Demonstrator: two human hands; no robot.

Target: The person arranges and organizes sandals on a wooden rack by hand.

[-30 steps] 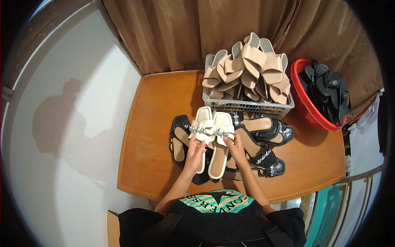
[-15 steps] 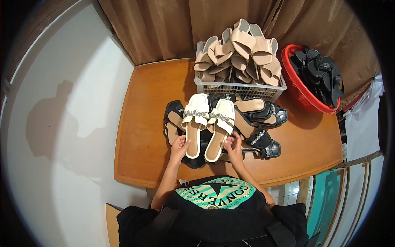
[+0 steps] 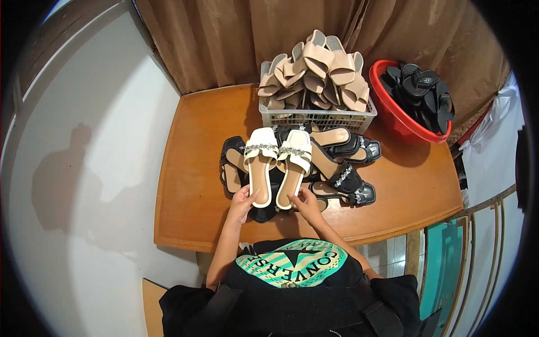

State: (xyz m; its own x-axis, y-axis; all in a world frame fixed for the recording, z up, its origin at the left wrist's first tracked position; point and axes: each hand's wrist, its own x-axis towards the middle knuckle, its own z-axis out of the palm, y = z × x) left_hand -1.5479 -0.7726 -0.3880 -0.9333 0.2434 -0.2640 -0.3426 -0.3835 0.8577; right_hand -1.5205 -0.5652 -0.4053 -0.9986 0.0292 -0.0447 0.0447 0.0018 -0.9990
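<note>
Two white sandals with jewelled straps are held side by side, toes pointing away from me. My left hand (image 3: 242, 203) grips the left white sandal (image 3: 260, 174) at its heel, thumb on the insole. The right white sandal (image 3: 291, 177) is pinched at the heel by my right hand (image 3: 304, 203). Beneath and around them lie several black sandals (image 3: 351, 182) with similar jewelled straps, some turned on their sides. The white pair partly hides the black ones under it.
On the wooden table (image 3: 193, 151), a grey plastic crate (image 3: 320, 119) at the back is heaped with beige sandals (image 3: 318, 59). To its right stands a red basket (image 3: 387, 112) of black sandals (image 3: 418, 90). A brown curtain (image 3: 219, 45) hangs behind, and a white wall (image 3: 106, 151) stands left.
My right hand has closed on the right white sandal's heel, where its fingers were looser at the sandal's side. The two white sandals are closer to parallel. The whole view has shifted slightly.
</note>
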